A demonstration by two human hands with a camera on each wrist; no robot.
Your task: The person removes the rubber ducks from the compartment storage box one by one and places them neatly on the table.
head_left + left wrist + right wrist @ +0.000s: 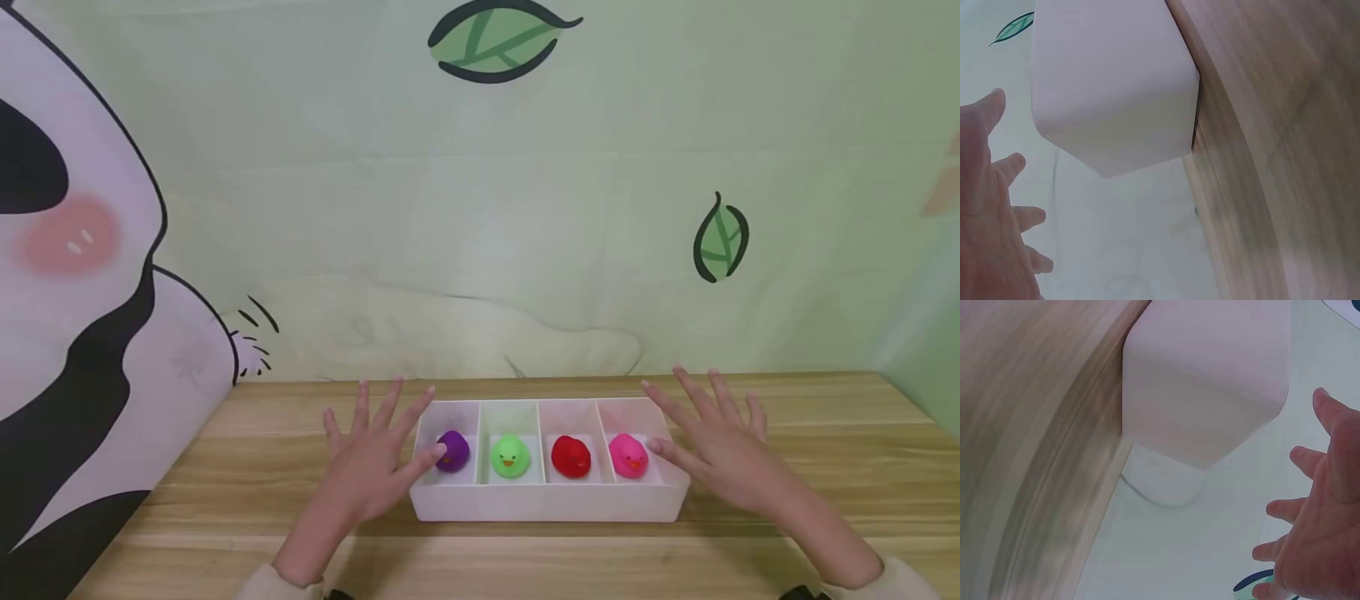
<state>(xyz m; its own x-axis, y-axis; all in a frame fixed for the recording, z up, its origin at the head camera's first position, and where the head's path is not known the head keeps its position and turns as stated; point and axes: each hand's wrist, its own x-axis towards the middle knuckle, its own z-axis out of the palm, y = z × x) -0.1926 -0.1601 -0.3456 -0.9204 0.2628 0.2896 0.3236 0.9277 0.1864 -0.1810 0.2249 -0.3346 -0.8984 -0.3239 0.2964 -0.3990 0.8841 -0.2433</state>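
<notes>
A white box (547, 503) with several compartments in a row stands on the table. From left to right its compartments hold a purple ball-like toy (454, 452), a light green duck toy (510, 457), a red toy (572, 457) and a pink duck toy (628, 457). My left hand (375, 467), fingers spread, hovers at the box's left end, its thumb overlapping the purple toy in the head view. At the right end my right hand (731, 458) is likewise spread, thumb near the pink duck. Both wrist views show a gap between hand and box wall.
The wooden table (247, 467) runs back to a pale green backdrop (525, 225) printed with leaves. A printed panda (97, 333) fills the left side. Beige sleeves (279, 583) cover both forearms.
</notes>
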